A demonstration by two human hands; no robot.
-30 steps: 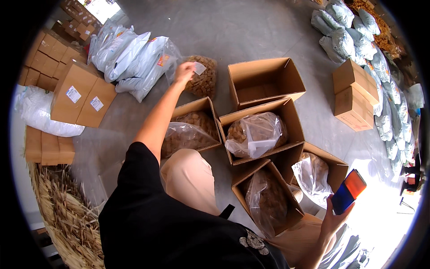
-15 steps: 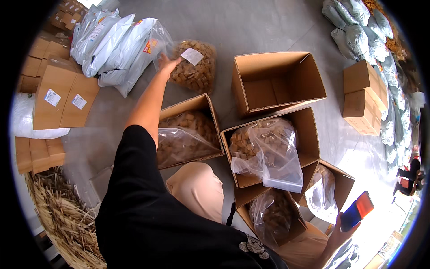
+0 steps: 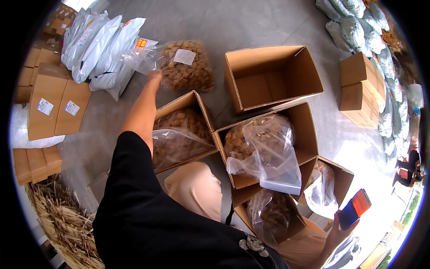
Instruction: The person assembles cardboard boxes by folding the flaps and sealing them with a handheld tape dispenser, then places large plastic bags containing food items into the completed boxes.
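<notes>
My left arm reaches forward, and my left hand [image 3: 155, 78] is closed on the gathered neck of a clear plastic bag [image 3: 190, 71]. Small brown block-like pieces fill this bag, which rests on the floor with a white paper label [image 3: 184, 57] on top. The loose end of its plastic fans out to the left of my hand. At the lower right, my right hand [image 3: 342, 232] holds a phone [image 3: 354, 210] whose screen is blue and orange-red. Its fingers are partly hidden behind the phone.
An open cardboard box [image 3: 273, 101] with a bare inside stands ahead. Nearer are open boxes holding bagged brown pieces, including a left box [image 3: 204, 107] and a middle box [image 3: 309, 130]. Grey plastic parcels [image 3: 96, 49] and closed cartons [image 3: 47, 107] stand left; more cartons [image 3: 360, 94] stand right.
My left hand has gone from spread fingers beside the bag to a closed grip on its neck. The bag's plastic end has drawn together there. The right hand still holds the phone.
</notes>
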